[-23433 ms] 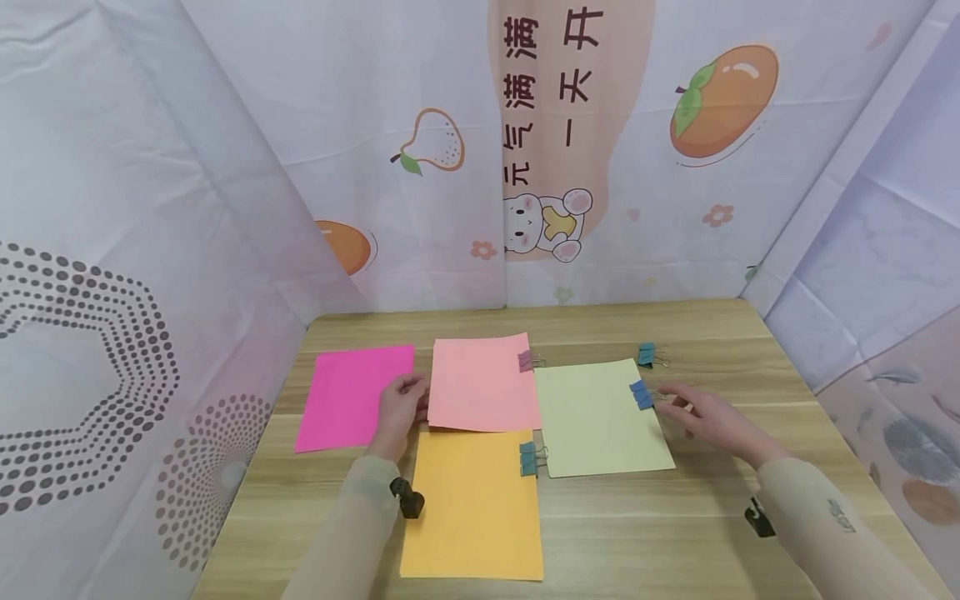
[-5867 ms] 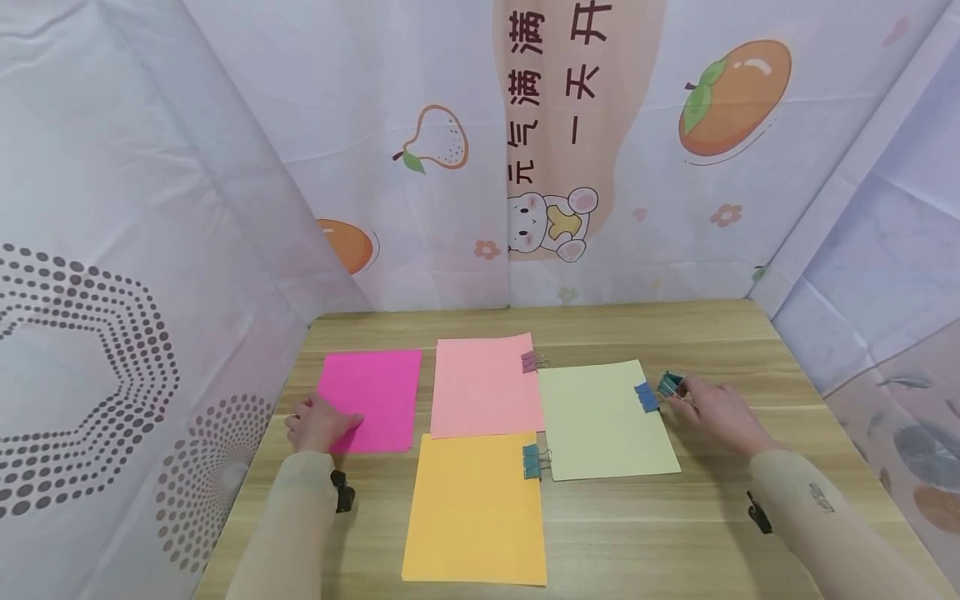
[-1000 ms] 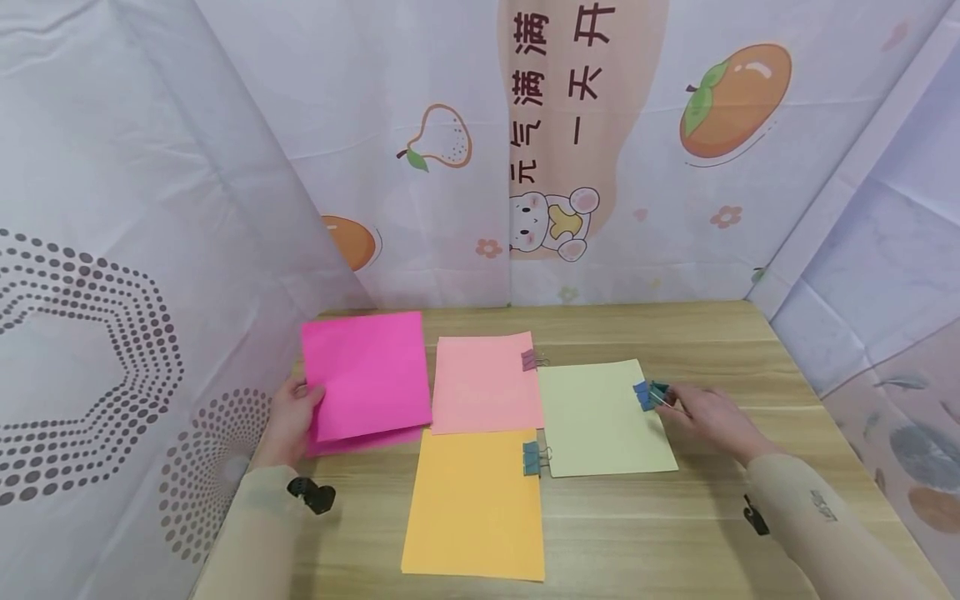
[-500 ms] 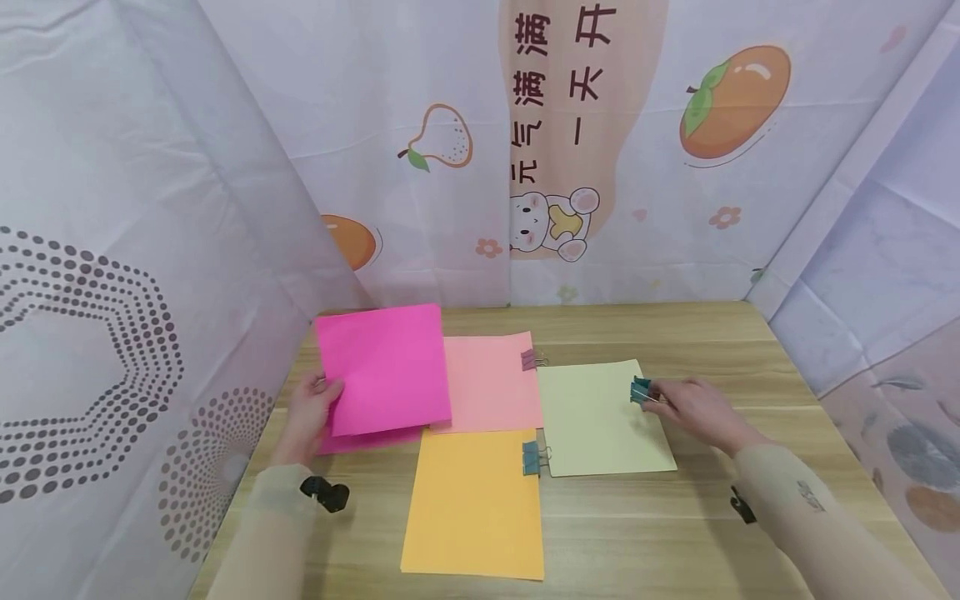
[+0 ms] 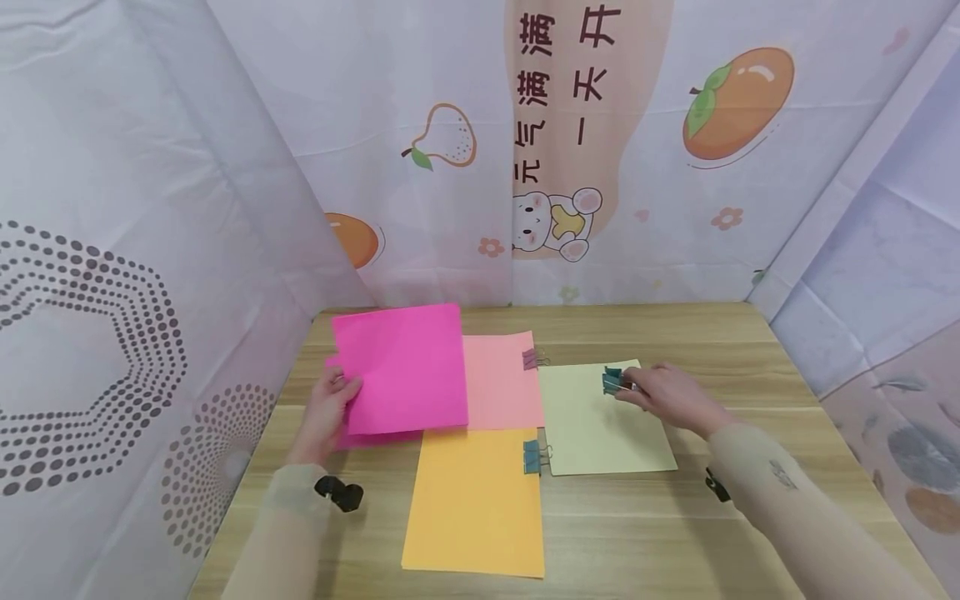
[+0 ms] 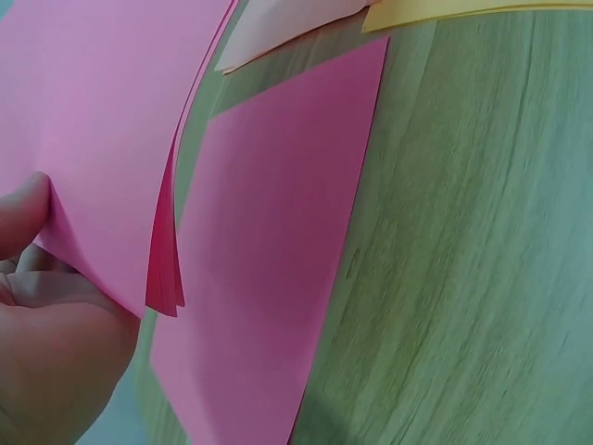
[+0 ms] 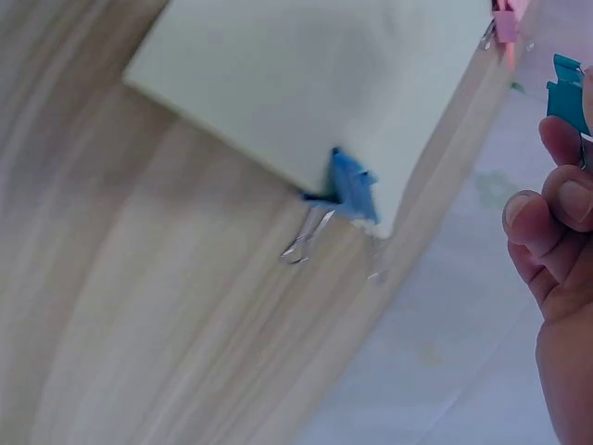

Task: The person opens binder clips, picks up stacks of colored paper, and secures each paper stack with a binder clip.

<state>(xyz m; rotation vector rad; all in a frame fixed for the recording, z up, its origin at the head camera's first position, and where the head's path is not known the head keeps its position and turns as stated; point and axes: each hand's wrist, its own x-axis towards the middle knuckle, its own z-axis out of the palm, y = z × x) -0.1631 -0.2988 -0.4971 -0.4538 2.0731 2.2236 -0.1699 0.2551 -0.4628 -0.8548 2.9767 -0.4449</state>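
Note:
My left hand (image 5: 327, 408) pinches a few sheets of magenta paper (image 5: 405, 367) at their left edge, thumb on top, and holds them raised and tilted. In the left wrist view, their loose corners fan apart slightly. Beneath them more magenta paper (image 6: 269, 241) lies flat on the table. My right hand (image 5: 667, 396) holds a teal binder clip (image 5: 613, 382) by its wire handles, above the pale yellow paper (image 5: 600, 433). That paper has a blue binder clip (image 7: 350, 185) on its edge, hidden behind my right hand in the head view.
Light pink paper (image 5: 502, 383) with a mauve binder clip (image 5: 529, 359) lies partly under the raised sheets. Orange paper (image 5: 476, 508) with another teal binder clip (image 5: 532, 457) is in front. A printed cloth (image 5: 450, 233) hangs behind the wooden table (image 5: 630, 533).
My left hand has lifted the magenta sheets off the table and shifted them right, over the light pink paper's edge. My right hand has moved left with the teal binder clip, which earlier lay on the table.

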